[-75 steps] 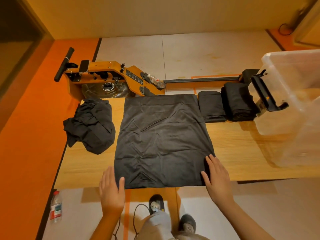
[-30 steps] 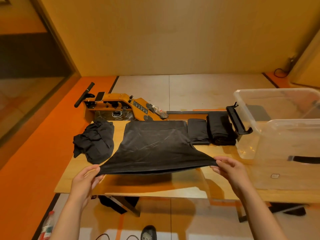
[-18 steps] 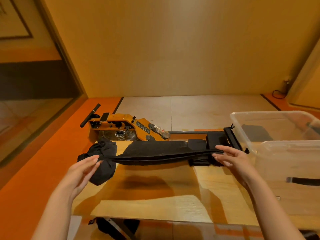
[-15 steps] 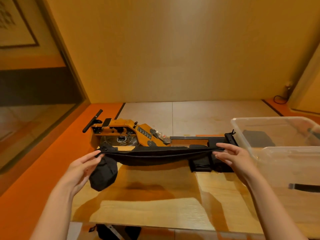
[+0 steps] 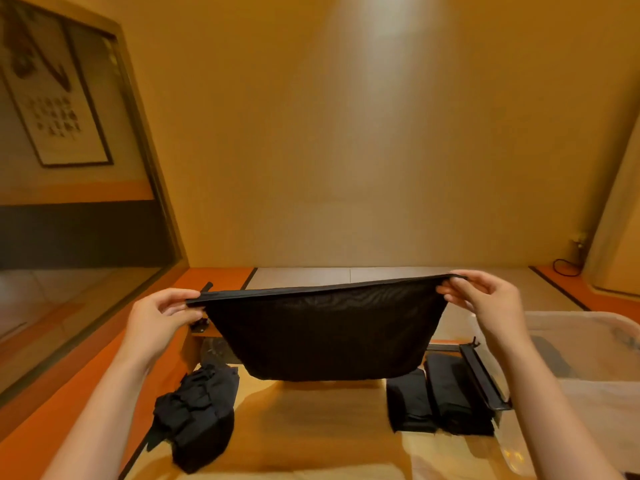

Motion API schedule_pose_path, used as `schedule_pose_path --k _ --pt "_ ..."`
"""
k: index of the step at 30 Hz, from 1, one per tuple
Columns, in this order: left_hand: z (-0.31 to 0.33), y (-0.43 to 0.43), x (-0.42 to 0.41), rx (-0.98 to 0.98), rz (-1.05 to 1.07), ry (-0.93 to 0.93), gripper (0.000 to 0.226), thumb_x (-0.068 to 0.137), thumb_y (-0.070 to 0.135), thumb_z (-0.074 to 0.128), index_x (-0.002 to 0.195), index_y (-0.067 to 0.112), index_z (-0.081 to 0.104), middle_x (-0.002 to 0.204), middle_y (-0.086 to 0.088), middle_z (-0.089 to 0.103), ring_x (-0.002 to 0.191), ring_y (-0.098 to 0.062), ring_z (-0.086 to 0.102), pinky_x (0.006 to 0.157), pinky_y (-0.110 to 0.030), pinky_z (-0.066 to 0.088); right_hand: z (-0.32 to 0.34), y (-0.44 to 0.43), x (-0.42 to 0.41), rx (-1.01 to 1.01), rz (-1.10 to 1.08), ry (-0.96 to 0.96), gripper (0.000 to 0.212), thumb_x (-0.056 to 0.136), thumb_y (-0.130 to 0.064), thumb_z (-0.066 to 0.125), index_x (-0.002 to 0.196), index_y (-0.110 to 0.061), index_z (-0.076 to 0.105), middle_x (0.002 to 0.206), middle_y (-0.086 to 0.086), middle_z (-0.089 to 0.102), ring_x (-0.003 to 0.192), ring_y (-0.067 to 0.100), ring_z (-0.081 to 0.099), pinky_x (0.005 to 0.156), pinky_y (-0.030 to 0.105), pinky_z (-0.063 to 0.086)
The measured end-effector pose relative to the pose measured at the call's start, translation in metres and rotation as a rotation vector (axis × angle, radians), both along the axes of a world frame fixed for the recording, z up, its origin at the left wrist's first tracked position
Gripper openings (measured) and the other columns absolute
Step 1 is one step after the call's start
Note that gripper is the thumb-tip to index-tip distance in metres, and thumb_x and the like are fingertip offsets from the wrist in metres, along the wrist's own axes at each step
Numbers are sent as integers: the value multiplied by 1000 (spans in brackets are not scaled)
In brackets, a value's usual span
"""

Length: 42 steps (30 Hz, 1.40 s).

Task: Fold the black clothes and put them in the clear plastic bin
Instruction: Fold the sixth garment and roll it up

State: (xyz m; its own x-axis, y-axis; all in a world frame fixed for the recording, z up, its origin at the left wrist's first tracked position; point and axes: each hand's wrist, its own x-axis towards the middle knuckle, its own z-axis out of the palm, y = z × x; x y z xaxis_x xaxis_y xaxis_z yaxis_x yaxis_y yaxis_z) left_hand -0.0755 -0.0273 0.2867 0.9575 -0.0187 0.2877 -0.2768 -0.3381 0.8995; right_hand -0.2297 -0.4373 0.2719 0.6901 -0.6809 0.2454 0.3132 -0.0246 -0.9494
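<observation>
A black garment [image 5: 325, 334] hangs in the air above the wooden table [image 5: 311, 431], stretched flat between my hands. My left hand [image 5: 156, 320] pinches its upper left corner and my right hand [image 5: 485, 303] pinches its upper right corner. A crumpled black garment [image 5: 197, 414] lies on the table at the left. Two folded black garments [image 5: 440, 396] lie side by side at the right, next to the clear plastic bin [image 5: 581, 368], which stands at the table's right end.
A black bin lid [image 5: 481, 379] leans against the bin's left side beside the folded pile. The orange rowing machine behind the table is mostly hidden by the held garment. An orange floor strip runs along the left.
Both hands took the garment's near corners, lifted it off the table and raised it until it hangs vertically. The head tilted up toward the wall.
</observation>
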Motion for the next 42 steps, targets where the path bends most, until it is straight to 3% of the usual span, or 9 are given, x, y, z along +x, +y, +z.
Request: schedule_pose_path --k 3,11,15,21,23,25,30,35,42 --pt "18 -1 9 -8 2 -99 21 82 -4 69 95 13 71 96 -2 69 88 -6 61 76 -23 44 24 -3 11 -32 -25 -70 11 92 -1 58 94 -7 66 74 2 75 71 17 73 64 18 57" --pt "59 -2 68 -11 -112 -253 13 94 19 59 92 22 71 80 -8 66 73 -20 56 70 -31 44 62 -16 57 -128 -149 -141 11 93 -8 61 90 -15 68 71 5 68 57 9 66 55 16 54" --pt "67 -13 112 -90 -138 -174 14 95 22 59 88 21 72 69 -3 57 67 -19 46 62 -29 37 66 -25 97 -154 -182 -102 10 92 -10 61 91 -17 69 84 4 68 72 14 61 60 18 51" --pt "52 -33 184 -127 -145 -6 17 95 29 59 97 20 73 96 3 69 103 -26 60 101 -52 41 48 -35 162 -141 -196 22 9 92 -12 62 98 -7 68 89 -1 66 83 6 58 70 18 43" --pt "50 -42 206 -132 -123 12 15 94 29 61 94 22 74 95 3 68 103 -32 59 100 -57 41 43 -36 183 -128 -207 34 8 92 -11 62 96 -7 68 89 0 67 83 8 59 70 19 43" --pt "52 -53 228 -128 -93 3 16 94 29 62 86 24 75 94 -3 68 89 -28 58 85 -49 47 43 -39 203 -108 -221 43 6 92 -10 63 94 -7 68 89 2 67 82 12 60 73 24 45" --pt "85 -80 266 -175 -38 -54 22 95 23 60 107 7 69 99 -7 61 91 -23 52 86 -42 42 70 -47 243 -128 -282 18 6 92 -9 63 95 -8 69 88 5 68 85 19 62 82 35 51" --pt "132 -92 280 -245 -36 -156 17 98 21 55 107 11 66 84 2 59 77 -13 50 75 -31 42 121 -52 256 -184 -324 -152 9 94 -11 61 98 -12 68 88 -4 66 83 8 62 77 22 49" --pt "128 -69 262 -271 -70 -192 23 99 25 52 116 16 65 110 1 66 98 -15 60 87 -32 48 130 -47 234 -185 -215 -244 13 94 -11 60 90 -20 68 89 -4 68 81 4 65 74 15 53"
